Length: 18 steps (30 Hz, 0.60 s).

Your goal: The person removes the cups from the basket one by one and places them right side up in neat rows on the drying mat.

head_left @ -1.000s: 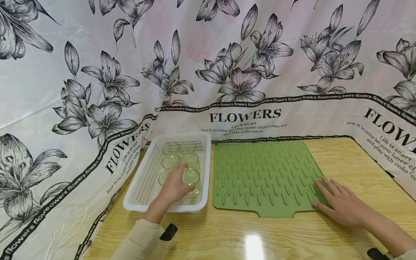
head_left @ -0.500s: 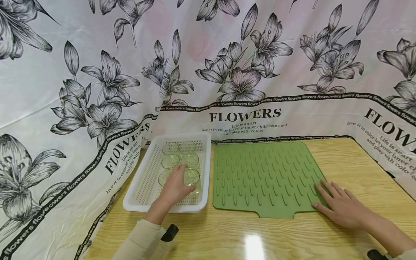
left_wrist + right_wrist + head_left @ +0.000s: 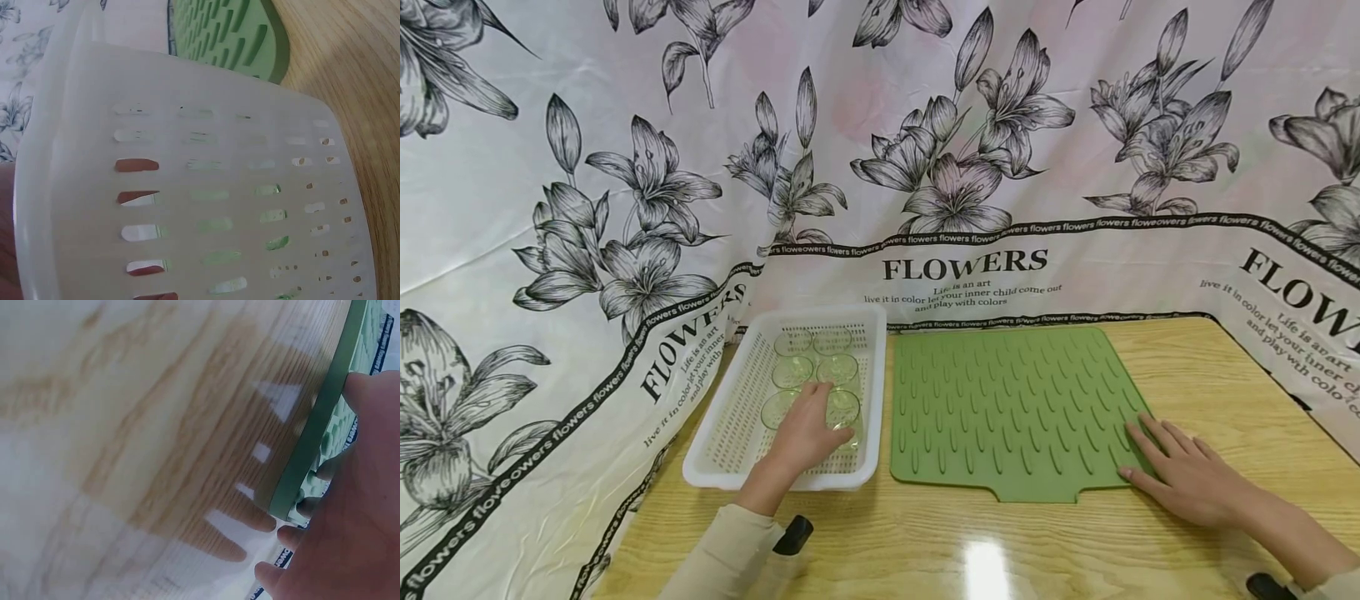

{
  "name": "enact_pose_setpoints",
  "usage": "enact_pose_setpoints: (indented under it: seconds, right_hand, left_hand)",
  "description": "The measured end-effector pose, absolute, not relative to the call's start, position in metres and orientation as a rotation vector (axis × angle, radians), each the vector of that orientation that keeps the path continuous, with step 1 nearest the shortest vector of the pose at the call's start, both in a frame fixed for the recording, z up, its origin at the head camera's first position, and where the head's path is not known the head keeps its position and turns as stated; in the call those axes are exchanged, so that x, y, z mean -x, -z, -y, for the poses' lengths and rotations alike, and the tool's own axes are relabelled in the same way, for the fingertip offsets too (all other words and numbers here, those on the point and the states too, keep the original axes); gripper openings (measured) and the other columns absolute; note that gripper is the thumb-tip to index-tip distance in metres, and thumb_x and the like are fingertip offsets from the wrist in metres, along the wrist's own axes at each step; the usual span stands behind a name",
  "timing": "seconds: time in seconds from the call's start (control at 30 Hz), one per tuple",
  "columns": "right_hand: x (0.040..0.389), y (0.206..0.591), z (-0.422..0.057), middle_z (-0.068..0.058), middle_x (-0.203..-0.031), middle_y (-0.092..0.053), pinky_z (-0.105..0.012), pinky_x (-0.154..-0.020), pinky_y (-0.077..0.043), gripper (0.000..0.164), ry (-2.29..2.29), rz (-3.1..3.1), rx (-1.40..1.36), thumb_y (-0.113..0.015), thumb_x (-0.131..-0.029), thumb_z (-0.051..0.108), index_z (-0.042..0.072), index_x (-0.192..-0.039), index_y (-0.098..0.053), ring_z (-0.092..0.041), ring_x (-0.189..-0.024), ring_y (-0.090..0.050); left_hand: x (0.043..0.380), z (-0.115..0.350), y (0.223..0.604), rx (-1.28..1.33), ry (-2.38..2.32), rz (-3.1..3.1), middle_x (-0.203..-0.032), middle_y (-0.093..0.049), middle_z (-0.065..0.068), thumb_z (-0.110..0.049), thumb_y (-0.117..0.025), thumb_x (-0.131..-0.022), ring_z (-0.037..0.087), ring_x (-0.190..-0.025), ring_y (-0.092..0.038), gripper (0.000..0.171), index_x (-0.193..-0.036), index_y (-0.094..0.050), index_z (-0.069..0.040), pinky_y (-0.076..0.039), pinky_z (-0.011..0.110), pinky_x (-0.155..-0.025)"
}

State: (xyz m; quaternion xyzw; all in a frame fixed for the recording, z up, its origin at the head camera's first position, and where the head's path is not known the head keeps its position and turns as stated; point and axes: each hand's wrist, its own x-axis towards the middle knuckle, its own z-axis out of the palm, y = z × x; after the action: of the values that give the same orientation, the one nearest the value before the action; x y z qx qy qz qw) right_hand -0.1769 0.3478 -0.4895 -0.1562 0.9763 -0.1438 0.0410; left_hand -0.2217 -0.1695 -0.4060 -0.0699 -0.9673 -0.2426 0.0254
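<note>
In the head view my left hand (image 3: pixel 805 433) reaches into a white perforated plastic basket (image 3: pixel 715 400), with thumb and fingers curved around the near right drinking glass (image 3: pixel 846 410). Several clear glasses stand there in two columns, among them a middle-row glass (image 3: pixel 792 372) and a left glass (image 3: pixel 775 410) partly covered by the hand. The left wrist view is mostly the basket's slotted wall (image 3: pixel 187 81), with skin and glass showing through the slots. My right hand (image 3: pixel 1195 471) lies with spread fingers on the right edge of a green ridged mat (image 3: pixel 1007 408).
Basket and mat sit side by side on a wooden table (image 3: pixel 925 542). A curtain (image 3: pixel 970 283) printed with flowers and lettering hangs along the back and left, close behind both, and on the right side too.
The left glass beside my left hand has shifted slightly to the left. My left hand stays nearly in place, and the right hand keeps its position on the mat.
</note>
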Motion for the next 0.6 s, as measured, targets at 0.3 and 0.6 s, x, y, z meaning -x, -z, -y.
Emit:
enact_pose_setpoints:
  seconds: [0.3,0.6]
  right_hand:
    - [0.1790,0.4876,-0.3493,-0.039,-0.158,-0.024,-0.081,-0.106,-0.018,0.081,0.469,-2.983,0.495,-0.054,-0.105,0.046,-0.009,-0.157,-0.024,-0.062,-0.141,-0.023]
    - [0.1781,0.4867,-0.3509,-0.039,-0.158,-0.022,-0.080,-0.107,-0.017,0.081,0.488,-2.975,0.479,-0.053,-0.105,0.046,-0.008,-0.158,-0.022,-0.062,-0.142,-0.021]
  left_hand:
    - [0.2223,0.1678,0.4059,0.216,0.793,2.984,-0.147,-0.045,0.027,-0.020,-0.084,-0.084,0.045,-0.131,-0.051,0.080,-0.147,-0.045,0.008,-0.048,0.057,-0.106]
    - [0.2227,0.1670,0.4080,0.176,0.867,2.983,-0.148,-0.043,0.027,-0.016,-0.084,-0.084,0.045,-0.133,-0.048,0.080,-0.147,-0.043,0.009,-0.045,0.058,-0.108]
